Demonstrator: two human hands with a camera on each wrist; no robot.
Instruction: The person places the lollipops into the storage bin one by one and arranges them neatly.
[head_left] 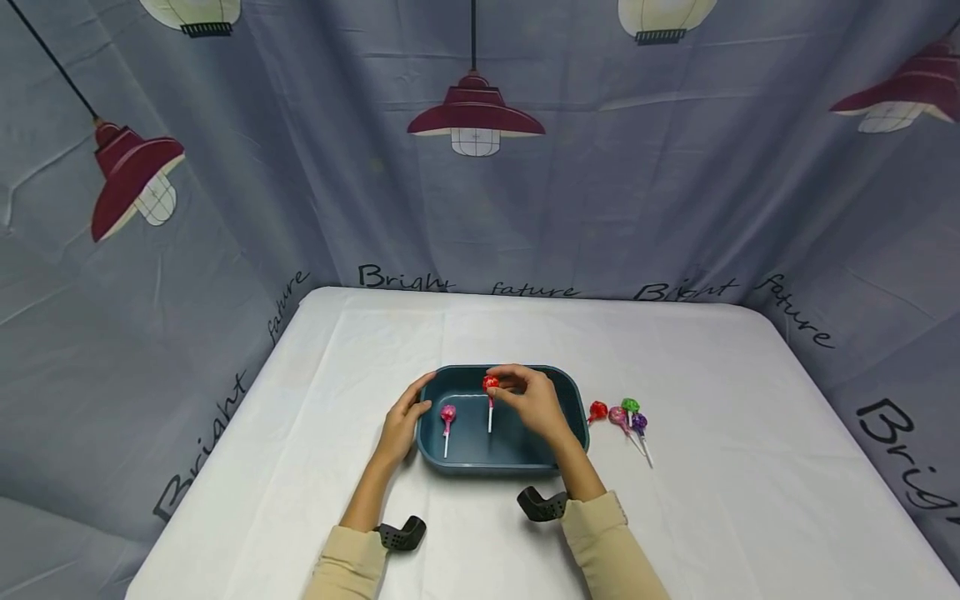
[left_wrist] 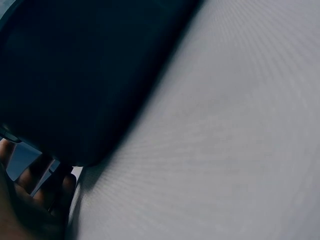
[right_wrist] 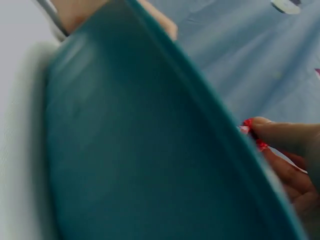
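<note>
A dark teal rectangular plastic tray point(head_left: 495, 468) stands on the table. My left hand point(head_left: 400, 427) grips its left rim, thumb over the edge and fingers along the outside; the left wrist view shows those fingers point(left_wrist: 35, 172) at the tray's end. Above the tray, my right hand point(head_left: 534, 402) pinches a red lollipop point(head_left: 491, 383) by its wrapped head, the white stick pointing down. Thumb and fingertips also hold its red wrapper point(right_wrist: 261, 144) in the right wrist view, beyond the tray wall point(right_wrist: 150, 125). A pink lollipop point(head_left: 447, 414) lies inside the tray at left.
Right of the tray, on the white-covered table point(head_left: 720, 467), lie a red lollipop point(head_left: 597, 411), a pink lollipop point(head_left: 618, 416), a green lollipop point(head_left: 630, 405) and a purple lollipop point(head_left: 639, 422), close together. A grey-blue printed curtain point(head_left: 360, 192) surrounds the table's far side and flanks.
</note>
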